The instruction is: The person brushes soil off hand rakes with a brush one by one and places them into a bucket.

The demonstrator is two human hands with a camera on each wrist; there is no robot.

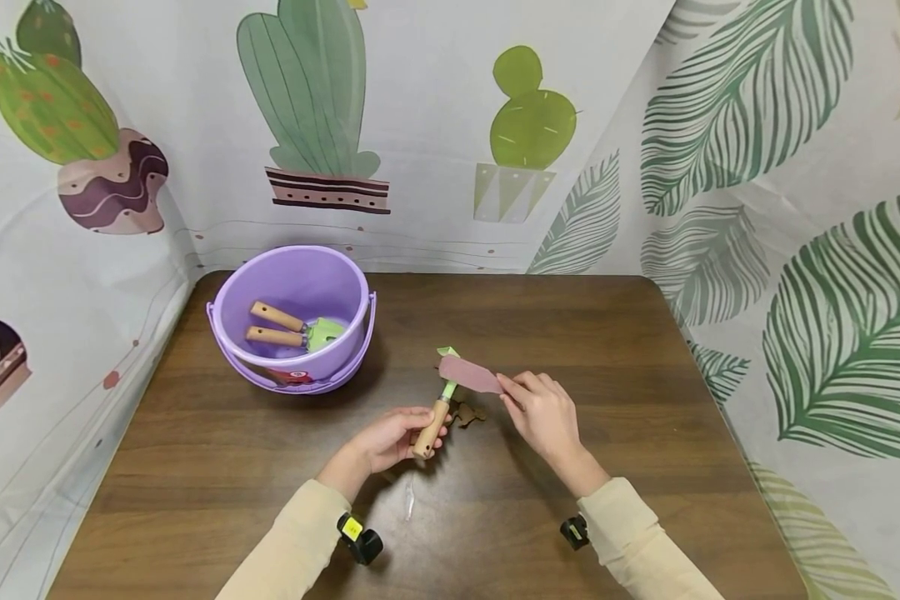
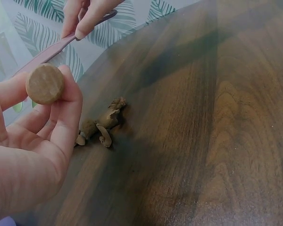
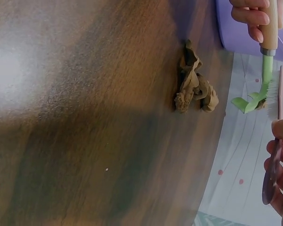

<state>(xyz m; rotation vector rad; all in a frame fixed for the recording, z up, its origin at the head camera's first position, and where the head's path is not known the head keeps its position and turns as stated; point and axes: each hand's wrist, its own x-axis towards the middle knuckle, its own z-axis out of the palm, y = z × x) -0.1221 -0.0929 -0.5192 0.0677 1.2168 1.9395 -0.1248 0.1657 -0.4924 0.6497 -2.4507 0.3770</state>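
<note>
My left hand point(image 1: 396, 437) grips the wooden handle of a small garden hand rake point(image 1: 429, 433), its green head raised and pointing away from me. The butt of that handle faces the camera in the left wrist view. In my right hand point(image 1: 546, 418) is a pink brush point(image 1: 471, 374), pinched by its handle. Its white bristles point(image 3: 272, 99) lie against or close beside the green neck of the rake in the right wrist view. A bit of brown stuff shows at the rake's head. Brown clay-like lumps point(image 3: 192, 84) lie on the table below the tools.
A purple bucket point(image 1: 292, 258) stands at the back left of the wooden table point(image 1: 570, 333), its handle hanging down in front. Inside lie two wooden-handled tools point(image 1: 276, 336) with green heads. A small clear strip point(image 1: 410, 500) shows near my left wrist. Patterned cloth hangs behind.
</note>
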